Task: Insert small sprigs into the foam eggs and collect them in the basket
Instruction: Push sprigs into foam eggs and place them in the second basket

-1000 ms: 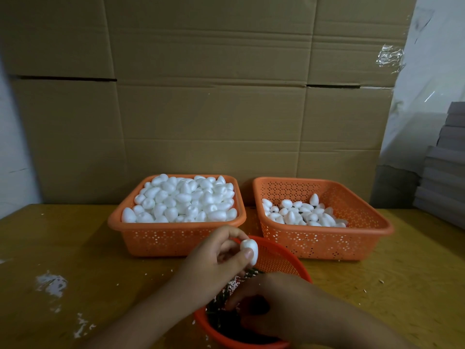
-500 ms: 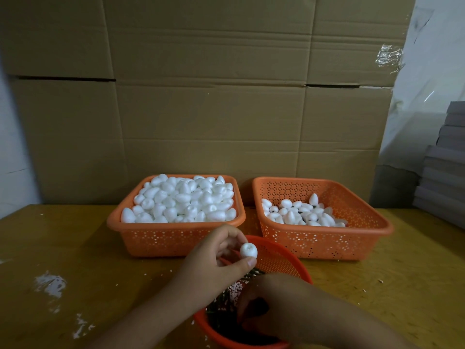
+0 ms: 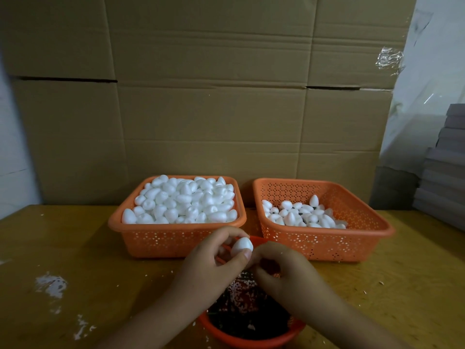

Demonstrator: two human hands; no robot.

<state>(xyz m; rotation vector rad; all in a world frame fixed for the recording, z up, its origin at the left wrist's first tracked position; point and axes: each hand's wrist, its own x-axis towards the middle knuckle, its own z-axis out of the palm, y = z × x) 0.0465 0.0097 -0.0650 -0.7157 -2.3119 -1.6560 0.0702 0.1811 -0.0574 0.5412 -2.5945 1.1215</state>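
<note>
left hand [image 3: 214,255]: pinching foam egg [image 3: 242,246] at fingertips | right hand [image 3: 284,273]: curled just beside egg, sprig unseen, grip unclear | advice: steady egg, push sprig straight into its blunt end, then right basket [image 3: 364,238]

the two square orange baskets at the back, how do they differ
The left basket is heaped to its rim with white foam eggs; the right basket holds only a shallow layer, with bare perforated wall showing. Small dark bits show among the right basket's eggs, none in the left's. Both are orange, perforated and sit side by side on the wooden table.
</note>
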